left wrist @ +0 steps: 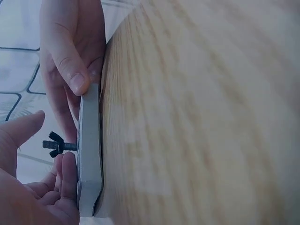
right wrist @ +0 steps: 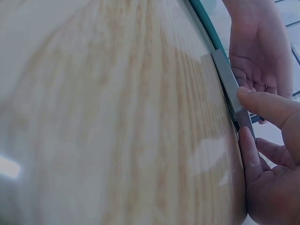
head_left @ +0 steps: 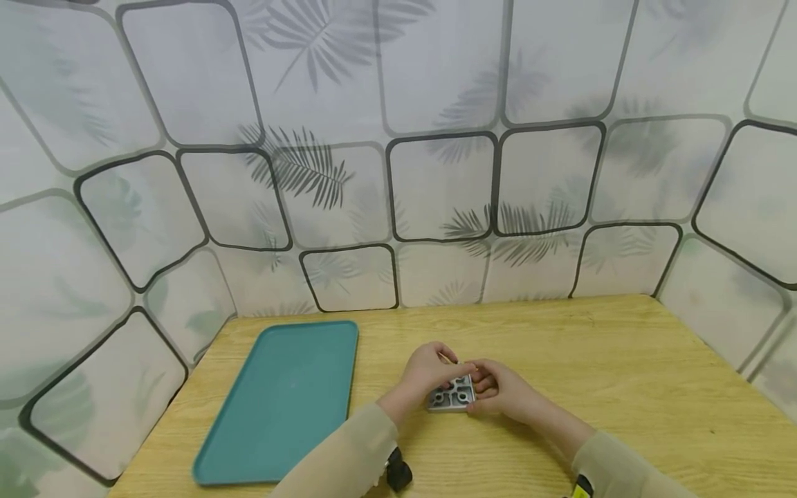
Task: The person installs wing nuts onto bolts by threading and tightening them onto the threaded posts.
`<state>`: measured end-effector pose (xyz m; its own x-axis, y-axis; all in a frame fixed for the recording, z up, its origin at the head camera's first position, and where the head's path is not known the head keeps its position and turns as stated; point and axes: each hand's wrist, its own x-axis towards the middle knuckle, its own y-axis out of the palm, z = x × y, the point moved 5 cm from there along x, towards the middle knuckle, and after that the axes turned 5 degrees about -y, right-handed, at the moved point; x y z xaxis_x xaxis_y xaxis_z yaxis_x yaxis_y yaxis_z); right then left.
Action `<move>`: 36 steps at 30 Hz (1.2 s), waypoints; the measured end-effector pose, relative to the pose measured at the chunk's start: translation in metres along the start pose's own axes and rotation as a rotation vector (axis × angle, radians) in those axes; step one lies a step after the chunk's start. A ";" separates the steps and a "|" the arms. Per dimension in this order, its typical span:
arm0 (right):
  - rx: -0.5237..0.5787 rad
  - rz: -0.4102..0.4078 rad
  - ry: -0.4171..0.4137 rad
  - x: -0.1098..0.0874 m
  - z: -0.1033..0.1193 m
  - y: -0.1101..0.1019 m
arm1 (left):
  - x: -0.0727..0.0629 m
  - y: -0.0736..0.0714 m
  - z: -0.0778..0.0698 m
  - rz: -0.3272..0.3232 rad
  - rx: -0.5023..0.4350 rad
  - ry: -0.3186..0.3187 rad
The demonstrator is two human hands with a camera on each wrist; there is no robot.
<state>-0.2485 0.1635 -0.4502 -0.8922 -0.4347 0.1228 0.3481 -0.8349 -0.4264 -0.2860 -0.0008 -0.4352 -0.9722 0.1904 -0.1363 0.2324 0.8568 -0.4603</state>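
Observation:
A square grey metal plate [head_left: 451,398] with recesses and round bosses lies on the wooden table, between both hands. A dark threaded bolt with a wing nut [left wrist: 57,144] stands out from its upper face in the left wrist view. My left hand [head_left: 429,370] arches over the plate's left and far part. Its thumb is apart from the wing nut, while its fingers sit close beside the bolt; whether they touch it I cannot tell. My right hand [head_left: 506,393] grips the plate's right edge, with the thumb [right wrist: 248,93] and a finger against the metal.
A teal tray [head_left: 289,401] lies on the table to the left of the hands. Behind the wooden table [head_left: 560,346] hangs a patterned cloth [head_left: 442,187] with leaf prints. A black device [head_left: 398,472] is by the left sleeve.

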 end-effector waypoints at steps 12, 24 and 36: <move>0.018 -0.003 0.000 0.000 -0.003 0.001 | -0.004 0.000 -0.003 -0.045 0.019 0.023; 0.031 -0.010 -0.009 0.001 -0.002 0.001 | 0.002 0.000 0.000 -0.006 -0.028 0.034; 0.021 -0.006 -0.019 0.002 -0.002 0.001 | 0.006 0.000 0.004 0.075 -0.154 0.022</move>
<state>-0.2509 0.1625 -0.4526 -0.8890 -0.4353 0.1422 0.3486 -0.8447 -0.4062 -0.2921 -0.0014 -0.4396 -0.9531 0.2655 -0.1454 0.2987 0.9029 -0.3092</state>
